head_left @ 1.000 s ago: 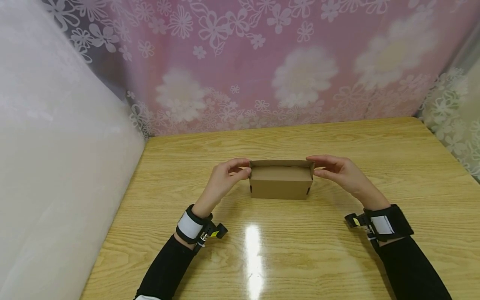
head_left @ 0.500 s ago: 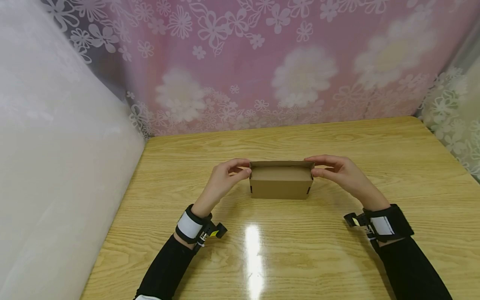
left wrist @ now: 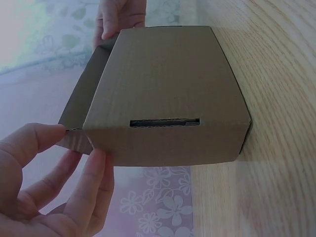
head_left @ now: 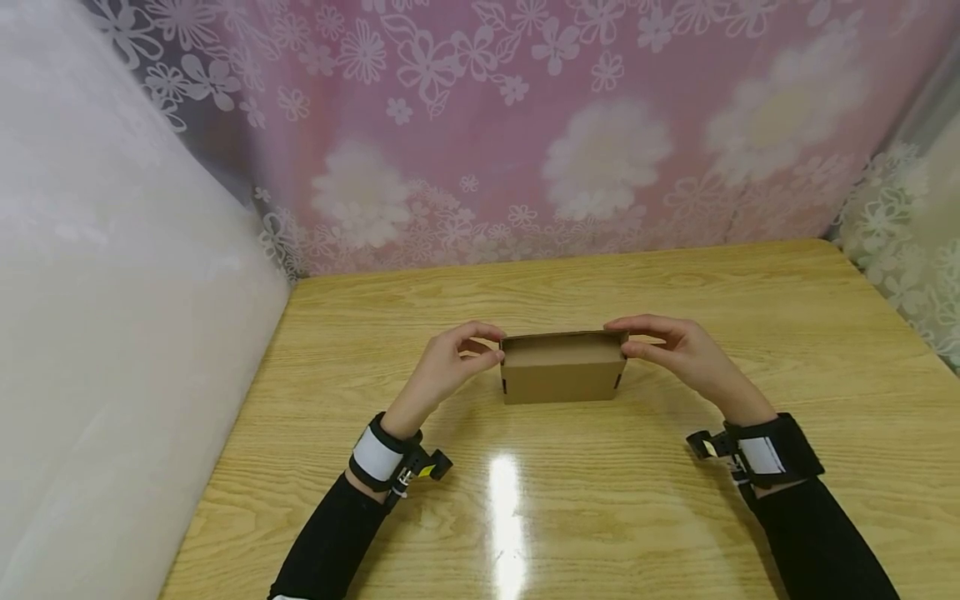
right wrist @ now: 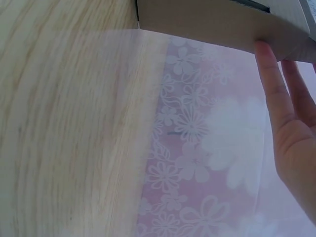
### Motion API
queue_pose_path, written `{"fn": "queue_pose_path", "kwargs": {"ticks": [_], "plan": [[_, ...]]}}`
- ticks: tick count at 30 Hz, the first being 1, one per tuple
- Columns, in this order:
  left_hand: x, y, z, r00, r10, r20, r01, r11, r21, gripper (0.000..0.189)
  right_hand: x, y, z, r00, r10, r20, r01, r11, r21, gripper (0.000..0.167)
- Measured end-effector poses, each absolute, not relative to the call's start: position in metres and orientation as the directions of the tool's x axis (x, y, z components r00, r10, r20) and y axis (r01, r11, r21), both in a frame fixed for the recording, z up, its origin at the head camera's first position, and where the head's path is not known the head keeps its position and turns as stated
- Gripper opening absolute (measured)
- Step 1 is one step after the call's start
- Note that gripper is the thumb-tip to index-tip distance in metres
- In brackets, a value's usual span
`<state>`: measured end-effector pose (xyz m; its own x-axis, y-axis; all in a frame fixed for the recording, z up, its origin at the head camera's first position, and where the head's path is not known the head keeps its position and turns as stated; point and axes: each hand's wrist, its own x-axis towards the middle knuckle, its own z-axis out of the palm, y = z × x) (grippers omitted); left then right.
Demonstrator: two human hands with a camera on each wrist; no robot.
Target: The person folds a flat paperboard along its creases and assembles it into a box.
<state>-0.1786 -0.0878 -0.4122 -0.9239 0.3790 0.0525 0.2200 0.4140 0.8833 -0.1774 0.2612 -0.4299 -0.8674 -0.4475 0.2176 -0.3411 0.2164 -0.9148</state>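
Observation:
A small brown cardboard box point(head_left: 561, 383) stands on the table between both hands, its lid point(head_left: 564, 342) raised partway at the back. At the box's left end, my left hand point(head_left: 447, 358) pinches the lid's corner, the index finger along the upper edge and the thumb lower on the side. A dark slot point(left wrist: 165, 122) shows near that end in the left wrist view. My right hand point(head_left: 678, 354) holds the opposite corner, index finger over the back edge and thumb at the side. The box's inside is mostly hidden.
The wood-grain table point(head_left: 375, 517) spreads around the box, with a bright reflection in front. A pink floral curtain point(head_left: 480, 150) hangs behind its far edge. White sheeting point(head_left: 127, 333) borders the left side, and patterned lace cloth point(head_left: 907, 233) the right.
The lid's upper edge has tipped slightly forward and down, both hands moving with it. My right fingers have shifted a little left along the edge. The box has stayed in place.

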Motion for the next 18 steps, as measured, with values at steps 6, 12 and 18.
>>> {"fn": "queue_pose_path", "kwargs": {"ticks": [6, 12, 18], "plan": [[-0.1781, -0.0874, -0.4113, -0.925, 0.377, 0.046, 0.214, 0.419, 0.882, 0.026, -0.1784, 0.2609, -0.4313, -0.868, -0.438, 0.234, -0.357, 0.225, -0.907, 0.034], [-0.1782, -0.0879, -0.4116, -0.925, 0.379, 0.036, 0.204, 0.415, 0.887, 0.025, -0.1797, 0.2609, -0.4336, -0.870, -0.431, 0.239, -0.357, 0.217, -0.908, 0.033], [-0.1786, -0.0883, -0.4121, -0.917, 0.396, 0.043, 0.215, 0.402, 0.890, 0.026, -0.1806, 0.2606, -0.4349, -0.860, -0.440, 0.260, -0.372, 0.191, -0.908, 0.031]]}}
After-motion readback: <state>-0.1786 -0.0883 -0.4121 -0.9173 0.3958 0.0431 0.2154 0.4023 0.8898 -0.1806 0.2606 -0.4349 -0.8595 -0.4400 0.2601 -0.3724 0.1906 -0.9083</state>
